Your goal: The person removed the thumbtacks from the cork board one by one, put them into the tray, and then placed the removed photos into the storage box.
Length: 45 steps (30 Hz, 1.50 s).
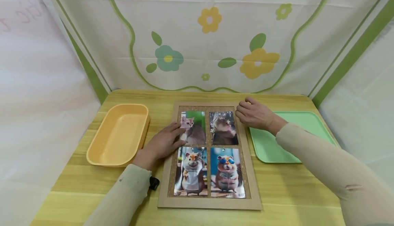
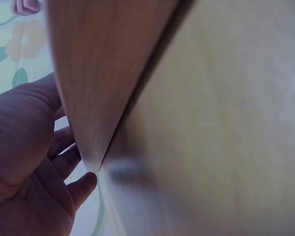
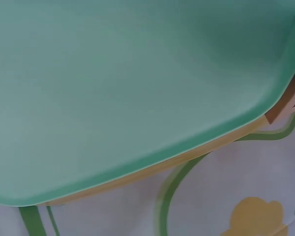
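A corkboard point(image 1: 209, 203) with a pale wooden frame lies on the table, bearing several glossy photos. My left hand point(image 1: 164, 141) rests across the frame's left side, fingers touching the photo of a cat point(image 1: 197, 132) at upper left. In the left wrist view, the palm and extended fingers point(image 2: 83, 191) lie along the frame's edge. My right hand point(image 1: 253, 114) hovers by the upper right of the frame, fingers curled, close to a darker photo of a furry animal point(image 1: 224, 130). Nothing shows in that hand, though its fingertips are hidden. Two hamster photos point(image 1: 193, 174) fill the lower row, with pins at their tops.
An orange plastic basin point(image 1: 118, 135) stands on the left of the table. To the right, partly beneath my right forearm, lies a green tray point(image 1: 295, 120). A white cloth with printed flowers point(image 1: 209, 19) hangs behind the table's far edge.
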Motion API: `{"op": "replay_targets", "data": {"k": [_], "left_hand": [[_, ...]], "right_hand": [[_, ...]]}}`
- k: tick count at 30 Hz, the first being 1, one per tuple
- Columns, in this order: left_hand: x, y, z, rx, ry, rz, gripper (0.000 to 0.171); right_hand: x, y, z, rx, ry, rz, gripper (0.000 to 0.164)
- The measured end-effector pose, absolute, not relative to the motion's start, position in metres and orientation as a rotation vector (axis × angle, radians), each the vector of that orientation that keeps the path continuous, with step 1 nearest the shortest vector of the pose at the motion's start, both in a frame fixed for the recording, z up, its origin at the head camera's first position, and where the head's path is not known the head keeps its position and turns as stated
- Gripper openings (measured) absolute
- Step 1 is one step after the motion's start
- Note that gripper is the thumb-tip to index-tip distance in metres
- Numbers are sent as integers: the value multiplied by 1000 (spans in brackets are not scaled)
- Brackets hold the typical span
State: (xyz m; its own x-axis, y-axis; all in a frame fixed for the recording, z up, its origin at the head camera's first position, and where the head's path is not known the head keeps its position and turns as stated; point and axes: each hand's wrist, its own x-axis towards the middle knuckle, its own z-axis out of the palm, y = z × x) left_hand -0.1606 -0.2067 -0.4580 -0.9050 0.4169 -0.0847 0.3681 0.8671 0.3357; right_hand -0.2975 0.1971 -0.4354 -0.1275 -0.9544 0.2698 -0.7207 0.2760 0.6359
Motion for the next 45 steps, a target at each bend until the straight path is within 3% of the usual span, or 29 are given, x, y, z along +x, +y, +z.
{"op": "replay_targets", "data": {"k": [12,22,45], "left_hand": [[-163,-207,-458,610,2882,473,59],[-163,-207,-457,616,2881,496,59],[-165,-211,-455,651,2894,481,58]], "right_hand": [[-284,250,-445,1399,-2035,-390,47],[-276,287,-460,1331,-2057,-306,36],[-265,314,-476,1330,-2120,-276,36]]}}
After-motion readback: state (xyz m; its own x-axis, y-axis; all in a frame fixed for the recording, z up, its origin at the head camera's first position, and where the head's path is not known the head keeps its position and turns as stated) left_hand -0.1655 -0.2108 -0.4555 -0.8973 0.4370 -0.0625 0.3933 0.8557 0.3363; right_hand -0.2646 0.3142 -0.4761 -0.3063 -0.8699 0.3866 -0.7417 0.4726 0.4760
